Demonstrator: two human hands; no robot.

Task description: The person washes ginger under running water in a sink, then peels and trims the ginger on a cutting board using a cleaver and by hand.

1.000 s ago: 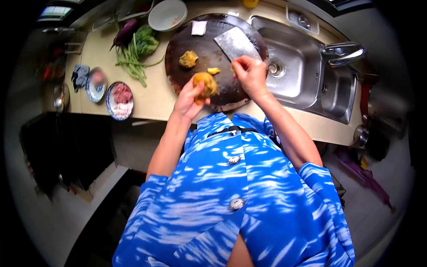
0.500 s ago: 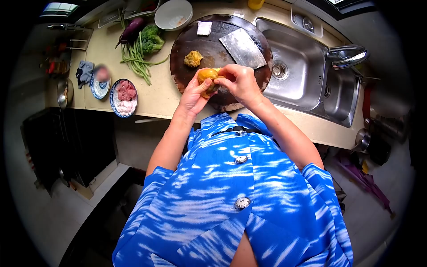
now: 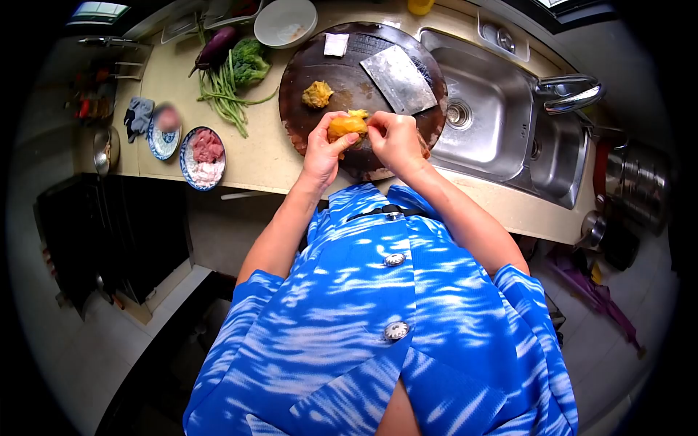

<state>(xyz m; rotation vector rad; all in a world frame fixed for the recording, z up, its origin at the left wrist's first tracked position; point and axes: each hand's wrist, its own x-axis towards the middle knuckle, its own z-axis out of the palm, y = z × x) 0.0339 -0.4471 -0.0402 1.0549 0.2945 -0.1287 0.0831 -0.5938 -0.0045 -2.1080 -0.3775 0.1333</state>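
While curled, 2 hands [image 3: 321, 155] [image 3: 399, 145] adjacent.

Both hands [image 3: 322, 151] curl close together (bare forearms [image 3: 282, 227] slanting inward from either side).

"What are you holding over the round board [image 3: 342, 78]?"

"Your left hand [image 3: 322, 151] grips a yellow lump [image 3: 347, 127]; your right hand [image 3: 399, 144] pinches its edge. A cleaver [image 3: 398, 78] lies beyond that hand."
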